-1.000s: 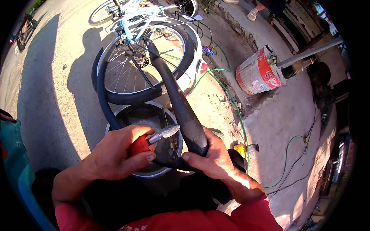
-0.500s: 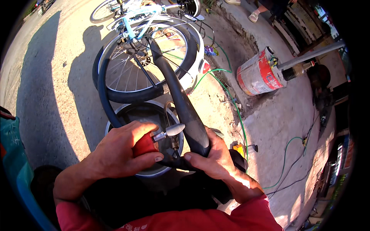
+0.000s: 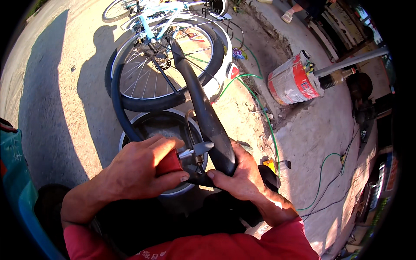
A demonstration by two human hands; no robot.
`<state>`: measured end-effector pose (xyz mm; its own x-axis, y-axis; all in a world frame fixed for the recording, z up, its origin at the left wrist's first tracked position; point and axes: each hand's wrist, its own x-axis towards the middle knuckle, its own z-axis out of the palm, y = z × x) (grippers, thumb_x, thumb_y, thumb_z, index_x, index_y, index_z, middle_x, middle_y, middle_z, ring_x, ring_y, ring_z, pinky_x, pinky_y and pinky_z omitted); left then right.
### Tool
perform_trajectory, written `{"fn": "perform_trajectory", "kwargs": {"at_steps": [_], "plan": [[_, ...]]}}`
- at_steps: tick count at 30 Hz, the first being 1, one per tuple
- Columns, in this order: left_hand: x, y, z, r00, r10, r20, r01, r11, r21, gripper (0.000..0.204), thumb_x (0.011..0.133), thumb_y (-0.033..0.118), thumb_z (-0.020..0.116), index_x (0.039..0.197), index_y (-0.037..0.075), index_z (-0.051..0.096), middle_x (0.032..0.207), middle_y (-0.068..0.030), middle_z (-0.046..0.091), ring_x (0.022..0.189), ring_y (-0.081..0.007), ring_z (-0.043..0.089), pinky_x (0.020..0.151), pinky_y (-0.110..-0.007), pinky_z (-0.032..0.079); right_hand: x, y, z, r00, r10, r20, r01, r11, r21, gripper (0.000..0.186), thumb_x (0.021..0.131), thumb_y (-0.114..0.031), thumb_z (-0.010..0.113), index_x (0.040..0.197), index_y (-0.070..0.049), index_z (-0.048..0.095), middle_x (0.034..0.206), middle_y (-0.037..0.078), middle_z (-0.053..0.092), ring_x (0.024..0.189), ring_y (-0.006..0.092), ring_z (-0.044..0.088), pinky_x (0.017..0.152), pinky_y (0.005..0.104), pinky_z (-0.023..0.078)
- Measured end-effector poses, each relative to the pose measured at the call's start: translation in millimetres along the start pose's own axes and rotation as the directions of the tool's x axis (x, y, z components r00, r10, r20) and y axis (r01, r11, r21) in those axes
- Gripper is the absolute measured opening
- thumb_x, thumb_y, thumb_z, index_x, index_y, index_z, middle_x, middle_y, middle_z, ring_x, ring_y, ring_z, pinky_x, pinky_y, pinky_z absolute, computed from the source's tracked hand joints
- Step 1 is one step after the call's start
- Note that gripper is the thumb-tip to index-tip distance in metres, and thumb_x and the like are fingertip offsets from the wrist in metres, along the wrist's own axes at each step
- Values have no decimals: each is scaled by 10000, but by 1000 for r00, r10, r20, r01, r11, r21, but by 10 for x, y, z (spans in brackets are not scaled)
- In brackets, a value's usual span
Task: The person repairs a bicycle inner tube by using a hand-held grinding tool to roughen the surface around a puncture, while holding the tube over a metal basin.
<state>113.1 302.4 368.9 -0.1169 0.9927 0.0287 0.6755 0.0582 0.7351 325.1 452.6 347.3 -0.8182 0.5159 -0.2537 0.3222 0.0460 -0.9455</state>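
My left hand point(image 3: 134, 171) is closed around a red-bodied tool point(image 3: 169, 163) with a silver shaft and a grey, tapered tip. That tip points right, close beside the black inner tube point(image 3: 203, 108). My right hand point(image 3: 242, 177) grips a bend of the tube, its thumb on the near side. From there the tube runs up to the bicycle wheel point(image 3: 156, 103), and another stretch of it comes down on the left. Below my hands stands a round basin point(image 3: 122, 142) with a pale rim, partly covered by my hands and the tube.
A light blue bicycle point(image 3: 147, 29) lies on its side ahead. To the right stands a red and white bucket point(image 3: 294, 82) with a pole beside it. A green hose point(image 3: 269, 130) crosses the ground, near a small yellow object point(image 3: 269, 165). Someone's foot point(image 3: 287, 17) shows at the far right.
The tool in my left hand has shifted slightly right, its tip now nearer the tube. My right hand keeps its grip in nearly the same place.
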Motion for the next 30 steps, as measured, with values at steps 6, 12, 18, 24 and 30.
{"fn": "perform_trajectory", "kwargs": {"at_steps": [6, 12, 18, 24, 30], "plan": [[0, -10, -24, 999, -35, 5, 35, 999, -14, 582, 773, 288, 862, 1218, 1, 620, 1013, -172, 687, 907, -354, 710, 781, -406, 559, -1, -5, -9, 1000, -7, 10, 8, 996, -91, 658, 807, -85, 771, 1410, -34, 512, 1187, 103, 665, 1127, 169, 610, 1005, 348, 481], [-14, 15, -39, 999, -44, 31, 44, 999, 8, 575, 780, 292, 860, 1216, 3, 622, 1015, -166, 692, 906, -349, 714, 779, -397, 562, -4, 38, -18, 1000, 6, 16, -5, 996, -91, 696, 805, -114, 774, 1437, -35, 495, 1198, 121, 672, 1129, 191, 628, 1005, 361, 490], [-8, -4, -33, 999, -46, 30, 45, 999, 8, 573, 777, 295, 862, 1218, 18, 622, 1028, -161, 690, 907, -345, 708, 765, -399, 560, 1, 15, -22, 999, 43, 24, -40, 992, -117, 737, 797, -138, 779, 1462, -39, 478, 1231, 149, 674, 1160, 220, 640, 1022, 371, 490], [-12, 7, -38, 998, -41, 50, 41, 999, 15, 568, 779, 289, 862, 1218, 20, 621, 1028, -164, 690, 903, -345, 707, 764, -398, 562, 7, 28, -7, 999, 31, 36, -27, 995, -100, 759, 796, -133, 779, 1482, -45, 465, 1238, 154, 675, 1169, 226, 643, 1023, 367, 491], [-44, 30, -42, 996, -71, 50, 71, 997, 9, 588, 777, 283, 868, 1231, 11, 612, 1039, -168, 692, 913, -349, 709, 782, -402, 561, 14, 36, -17, 998, 35, 46, -29, 992, -121, 731, 795, -119, 782, 1457, -43, 483, 1193, 130, 679, 1113, 201, 643, 994, 357, 498]]}}
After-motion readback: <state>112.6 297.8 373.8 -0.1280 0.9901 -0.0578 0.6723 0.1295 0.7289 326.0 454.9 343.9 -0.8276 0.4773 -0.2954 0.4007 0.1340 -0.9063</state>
